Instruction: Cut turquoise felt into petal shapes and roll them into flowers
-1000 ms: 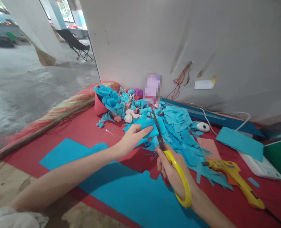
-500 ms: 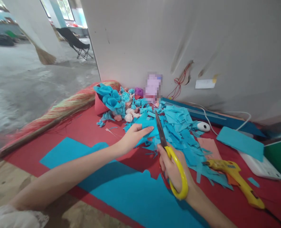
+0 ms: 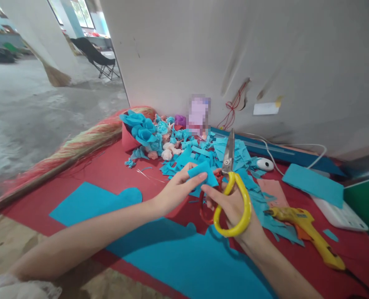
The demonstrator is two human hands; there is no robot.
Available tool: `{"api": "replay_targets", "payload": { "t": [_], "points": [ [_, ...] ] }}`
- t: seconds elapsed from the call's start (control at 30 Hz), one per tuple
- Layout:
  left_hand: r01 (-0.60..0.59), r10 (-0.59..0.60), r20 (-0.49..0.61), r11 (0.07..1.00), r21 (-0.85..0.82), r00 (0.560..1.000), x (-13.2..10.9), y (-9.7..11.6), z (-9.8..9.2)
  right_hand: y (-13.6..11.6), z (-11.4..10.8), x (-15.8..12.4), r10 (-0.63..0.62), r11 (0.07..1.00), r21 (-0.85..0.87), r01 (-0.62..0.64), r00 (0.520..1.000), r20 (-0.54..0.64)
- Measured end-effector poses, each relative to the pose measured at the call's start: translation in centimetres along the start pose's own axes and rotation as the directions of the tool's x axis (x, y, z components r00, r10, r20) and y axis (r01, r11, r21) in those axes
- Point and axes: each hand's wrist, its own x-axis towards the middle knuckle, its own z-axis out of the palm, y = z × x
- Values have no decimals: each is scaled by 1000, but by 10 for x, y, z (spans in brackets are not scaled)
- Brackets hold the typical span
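Observation:
Between thumb and fingers, my left hand (image 3: 184, 182) pinches a small folded piece of blue paper (image 3: 203, 171). My right hand (image 3: 231, 203) grips scissors (image 3: 230, 155) with one yellow and one red handle loop, their blades together and pointing away from me. The right fingertips are close beside the blue piece; whether they touch it I cannot tell. Behind both hands lies a heap of blue paper scraps (image 3: 231, 145). A large blue sheet (image 3: 172, 257) with a curved cut edge spreads below my forearms on the red tabletop (image 3: 103, 166).
On the right lie a yellow glue gun (image 3: 309, 228), a folded blue stack (image 3: 315, 182) on a white device, and a pink sheet (image 3: 274, 193). Blue paper flowers (image 3: 141, 126) in a red cone stand at back left, beside small rolled flowers (image 3: 168, 149). A broom (image 3: 78, 137) borders the left side.
The scissors have tilted upright and turned away from the paper, their blades swinging up to the right. My right fingers have come near the blue piece, which now appears smaller and folded.

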Motion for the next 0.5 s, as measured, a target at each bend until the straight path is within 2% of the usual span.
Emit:
{"api": "replay_targets", "payload": {
  "t": [0.13, 0.37, 0.43, 0.5],
  "points": [
    [31, -26, 58, 997, -77, 998, -5, 0, 3, -8, -1, -7, -56, 995, 85, 58, 998, -28],
    [29, -19, 135, 997, -70, 991, -11, 15, 2, -26, -13, -12, -86, 996, 34, 86, 996, -14],
    [53, -48, 149, 998, -34, 988, -11, 19, 1, -29, -15, -13, -78, 996, 32, 77, 997, 0],
    [70, -80, 218, 996, 55, 973, -11, 22, -2, -30, -16, -13, -76, 997, 16, 75, 997, 17]
  ]
}}
